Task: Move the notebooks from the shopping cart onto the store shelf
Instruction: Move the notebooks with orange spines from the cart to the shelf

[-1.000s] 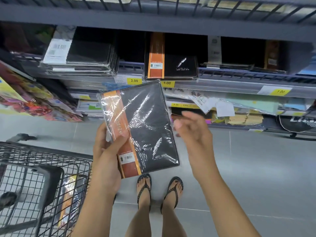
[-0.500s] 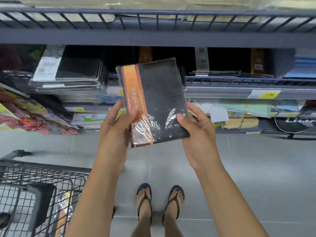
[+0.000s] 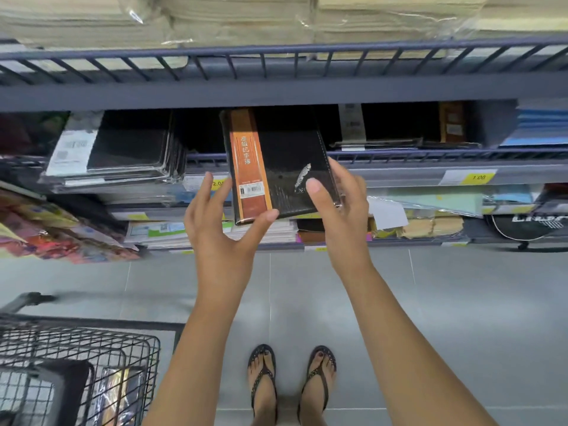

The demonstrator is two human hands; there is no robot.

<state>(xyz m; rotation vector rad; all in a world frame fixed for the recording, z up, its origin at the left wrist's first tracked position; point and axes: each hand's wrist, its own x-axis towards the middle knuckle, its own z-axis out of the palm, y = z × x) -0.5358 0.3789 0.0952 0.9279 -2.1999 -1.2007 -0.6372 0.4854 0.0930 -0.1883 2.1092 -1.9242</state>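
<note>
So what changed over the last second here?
The notebook moved up and forward, its top end now inside the shelf. The right hand took hold of its right edge; the left hand eased to a thumb at its bottom edge. The cart stayed put.

Plastic-wrapped stacks of cream paper [image 3: 246, 20] are seen at 12 o'clock. A blue-edged stack [image 3: 541, 124] is shown at 2 o'clock, with a yellow price tag [image 3: 478, 177] marked 1.00 just below it. Pale green sheets [image 3: 430, 199] and tan packets [image 3: 430, 226] are piled at 3 o'clock. Brightly coloured packs [image 3: 46, 229] are heaped at 9 o'clock. Grey floor tiles [image 3: 461, 318] are spread across the lower half, and a pair of black sandals [image 3: 262, 376] is worn at 6 o'clock.
</note>
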